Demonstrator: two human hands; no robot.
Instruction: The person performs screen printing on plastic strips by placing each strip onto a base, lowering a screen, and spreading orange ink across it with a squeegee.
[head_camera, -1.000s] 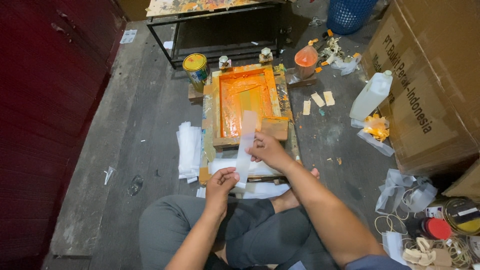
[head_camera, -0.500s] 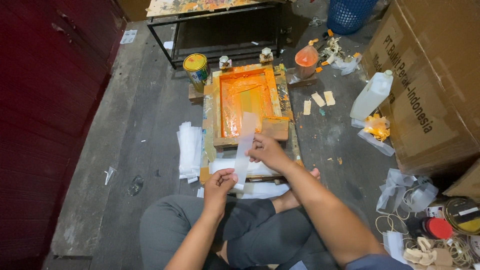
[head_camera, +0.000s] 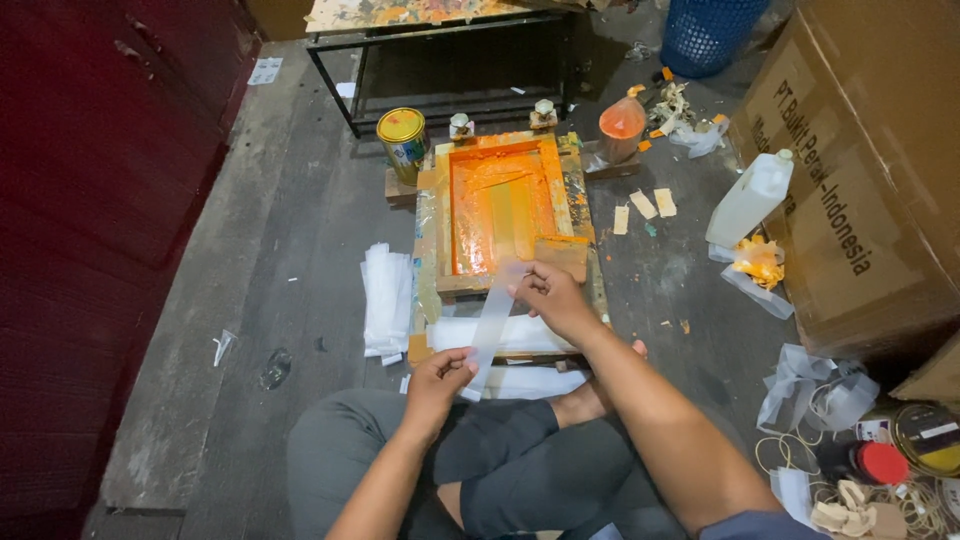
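Strip: a long, translucent plastic strip (head_camera: 497, 315) held slantwise in the air over the near edge of the printing frame, its far end reaching onto the frame's lower rail.
Left hand: the left hand (head_camera: 440, 378) pinches the strip's near end between thumb and fingers, above the person's knee.
Right hand: the right hand (head_camera: 553, 297) grips the strip's far end with its fingertips, at the frame's near right corner.
Frame: a wooden screen-printing frame (head_camera: 577, 190) lies flat on the floor, its mesh coated in orange ink.
Under the frame: a white sheet (head_camera: 530, 335) shows at the near edge, just below the strip.
Left of frame: a stack of clear strips (head_camera: 386, 297) lies on the floor beside the frame's left side.
Far edge: a paint tin with a gold lid (head_camera: 402, 139) stands at the far left corner; an orange-smeared cup (head_camera: 621, 128) stands at the far right.
Right side: a white plastic jug (head_camera: 750, 197) stands before a big cardboard box (head_camera: 880, 150).
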